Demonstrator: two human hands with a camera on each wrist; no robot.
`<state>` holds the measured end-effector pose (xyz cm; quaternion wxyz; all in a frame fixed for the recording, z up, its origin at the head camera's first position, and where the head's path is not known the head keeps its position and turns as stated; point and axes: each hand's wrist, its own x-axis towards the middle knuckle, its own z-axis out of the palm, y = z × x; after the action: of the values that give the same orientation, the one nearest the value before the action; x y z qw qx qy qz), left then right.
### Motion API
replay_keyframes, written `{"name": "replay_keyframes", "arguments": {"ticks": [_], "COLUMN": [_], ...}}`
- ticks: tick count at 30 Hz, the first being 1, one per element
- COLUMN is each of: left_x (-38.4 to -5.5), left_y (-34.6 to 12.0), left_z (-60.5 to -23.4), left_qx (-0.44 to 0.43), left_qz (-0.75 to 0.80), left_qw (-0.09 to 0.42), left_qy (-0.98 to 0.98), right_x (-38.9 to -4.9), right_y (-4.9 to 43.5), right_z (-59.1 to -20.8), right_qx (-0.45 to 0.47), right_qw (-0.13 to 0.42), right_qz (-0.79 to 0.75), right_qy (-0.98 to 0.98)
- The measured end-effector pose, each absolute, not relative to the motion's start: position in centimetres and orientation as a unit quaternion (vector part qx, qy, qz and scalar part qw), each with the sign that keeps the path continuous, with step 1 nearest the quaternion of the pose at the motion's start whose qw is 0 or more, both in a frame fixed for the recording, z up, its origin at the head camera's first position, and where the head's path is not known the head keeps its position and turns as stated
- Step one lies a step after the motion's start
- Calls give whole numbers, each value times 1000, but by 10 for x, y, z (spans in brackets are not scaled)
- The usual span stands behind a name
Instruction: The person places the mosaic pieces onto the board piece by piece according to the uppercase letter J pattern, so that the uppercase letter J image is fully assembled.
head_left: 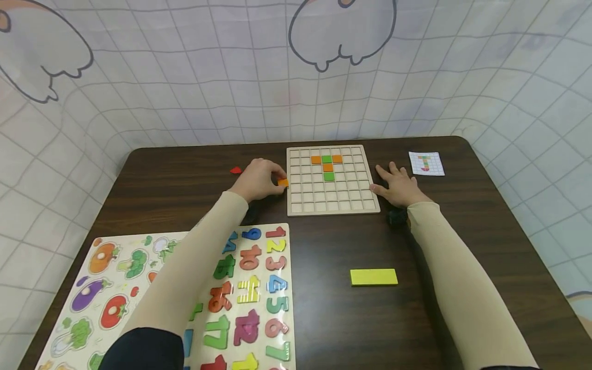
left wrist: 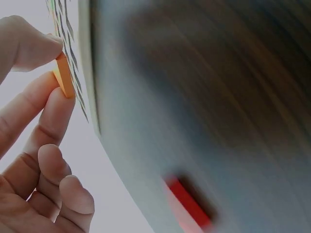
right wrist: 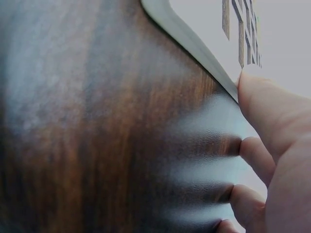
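Left sleeve (head_left: 182,282) hides part of the puzzle board (head_left: 103,336), near left; beyond, the left hand (head_left: 260,180) pinches an orange tile (head_left: 283,182) beside the grid board (head_left: 305,192), whose right edge the spread right hand (head_left: 400,187) touches.

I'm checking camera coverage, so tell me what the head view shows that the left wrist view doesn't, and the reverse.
Only the head view: the right hand, the yellow rectangular block, the white card with a coloured pattern and the pale board of colourful numbers.

Only the left wrist view: the palm side of the left hand, two fingers folded in.

Both: that hand pinching a flat orange tile, a small red piece, the pale wooden grid board and the dark wood-grain table.
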<state>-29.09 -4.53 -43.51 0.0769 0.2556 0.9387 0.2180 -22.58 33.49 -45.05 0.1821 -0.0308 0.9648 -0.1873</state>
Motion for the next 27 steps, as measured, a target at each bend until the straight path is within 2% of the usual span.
{"name": "replay_keyframes", "arguments": {"ticks": [8,13,17,27], "left_x": [-289,-286,-285,-290], "left_y": [9,36,48,66], "left_z": [-433,-433,-435,-437], "left_qx": [298,347,367,383], "left_qz": [215,185,171,167], "left_qw": [98,85,76,93], "left_qy": [925,916,911,904], "right_x": [-224,-223,-224,-225], "right_y": [333,333,333,334], "right_z": [-450,-449,-449,-446], "right_qx": [-28,-25,-21,-14], "right_qw": [183,185,187,187], "right_qz": [-194,-194,-194,-190], "right_qy": [964,963,963,964]}}
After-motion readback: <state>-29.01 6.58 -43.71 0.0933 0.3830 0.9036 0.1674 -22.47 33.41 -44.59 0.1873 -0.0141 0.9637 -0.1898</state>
